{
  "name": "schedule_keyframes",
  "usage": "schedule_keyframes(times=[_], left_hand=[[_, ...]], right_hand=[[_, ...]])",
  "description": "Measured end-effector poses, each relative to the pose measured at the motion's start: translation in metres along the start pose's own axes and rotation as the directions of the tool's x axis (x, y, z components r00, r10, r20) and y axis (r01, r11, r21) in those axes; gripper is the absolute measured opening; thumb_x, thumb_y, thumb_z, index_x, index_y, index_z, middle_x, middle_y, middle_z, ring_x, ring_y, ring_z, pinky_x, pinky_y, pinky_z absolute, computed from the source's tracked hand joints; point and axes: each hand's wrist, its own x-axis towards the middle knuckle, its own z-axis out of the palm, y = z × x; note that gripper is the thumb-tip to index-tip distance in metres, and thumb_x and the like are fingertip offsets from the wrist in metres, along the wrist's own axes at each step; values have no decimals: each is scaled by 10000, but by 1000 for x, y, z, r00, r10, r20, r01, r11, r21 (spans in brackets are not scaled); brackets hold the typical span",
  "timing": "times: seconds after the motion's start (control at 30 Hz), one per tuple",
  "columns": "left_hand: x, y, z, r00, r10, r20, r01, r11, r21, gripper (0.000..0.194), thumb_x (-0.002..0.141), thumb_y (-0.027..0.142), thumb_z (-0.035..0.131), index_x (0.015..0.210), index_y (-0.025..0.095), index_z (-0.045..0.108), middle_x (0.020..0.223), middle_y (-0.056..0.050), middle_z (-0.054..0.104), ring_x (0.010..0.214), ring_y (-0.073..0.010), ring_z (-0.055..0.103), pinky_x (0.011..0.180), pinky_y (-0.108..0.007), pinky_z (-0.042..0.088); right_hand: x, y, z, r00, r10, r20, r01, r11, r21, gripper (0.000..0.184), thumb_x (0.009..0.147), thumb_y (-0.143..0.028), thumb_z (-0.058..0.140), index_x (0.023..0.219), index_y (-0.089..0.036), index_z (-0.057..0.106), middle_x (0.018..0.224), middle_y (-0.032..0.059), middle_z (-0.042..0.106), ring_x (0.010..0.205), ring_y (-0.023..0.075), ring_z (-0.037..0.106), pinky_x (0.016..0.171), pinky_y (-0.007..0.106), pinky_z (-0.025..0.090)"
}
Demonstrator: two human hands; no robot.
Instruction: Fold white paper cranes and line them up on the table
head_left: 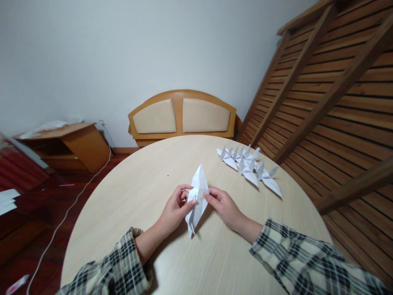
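Observation:
A piece of folded white paper (200,184), long and diamond-shaped, is held between my two hands just above the round table (129,196). One tip points away from me, and the split lower end points toward me. My left hand (176,207) pinches its left edge, thumb on top and fingers partly behind. On the right edge, my right hand (222,205) grips the paper between thumb and fingers. Several finished white paper cranes (247,170) stand grouped at the table's right rear, apart from my hands.
Slatted wooden panels (337,102) lean along the right side. Behind the table is a padded headboard (181,94). A wooden desk (82,147) stands at the left, with a white cable (73,200) running across the floor. White sheets (7,200) lie at the far left.

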Motion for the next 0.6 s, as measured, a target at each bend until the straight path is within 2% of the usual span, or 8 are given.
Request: schedule_keyframes(times=[0.2, 0.33, 0.47, 0.6], left_hand=[[-1, 4, -1, 1000, 14, -23, -11, 992, 125, 424, 840, 397, 662, 1164, 165, 515, 785, 0, 542, 718, -144, 524, 645, -264, 412], [-2, 5, -3, 997, 38, -71, -18, 965, 261, 391, 890, 405, 579, 1179, 153, 502, 708, 18, 536, 628, -132, 488, 575, -254, 360], [-2, 5, -5, 985, 88, -150, -24, 922, 387, 362, 931, 413, 495, 1187, 159, 522, 618, 58, 438, 568, -125, 415, 547, -248, 309], [0, 5, -5, 982, 69, -176, -2, 936, 352, 377, 909, 431, 512, 1167, 156, 537, 594, 71, 390, 542, -121, 380, 522, -239, 285]], right_hand=[[0, -1, -1, 1000, 9, -25, -7, 999, 46, 320, 868, -488, 582, 870, -179, 667, 877, 56, 676, 865, 200, 611, 845, 364, 487], [0, -1, -2, 999, 13, -33, -12, 999, 41, 312, 866, -489, 581, 840, -184, 642, 846, 47, 663, 848, 199, 603, 824, 358, 482], [0, -2, -2, 999, 12, -37, -12, 1000, 6, 330, 859, -507, 580, 783, -188, 610, 788, 32, 630, 802, 190, 587, 780, 345, 477], [0, -3, -3, 1000, -8, -20, 8, 1000, -22, 324, 871, -493, 565, 773, -185, 596, 787, 31, 614, 797, 186, 574, 777, 341, 456]])
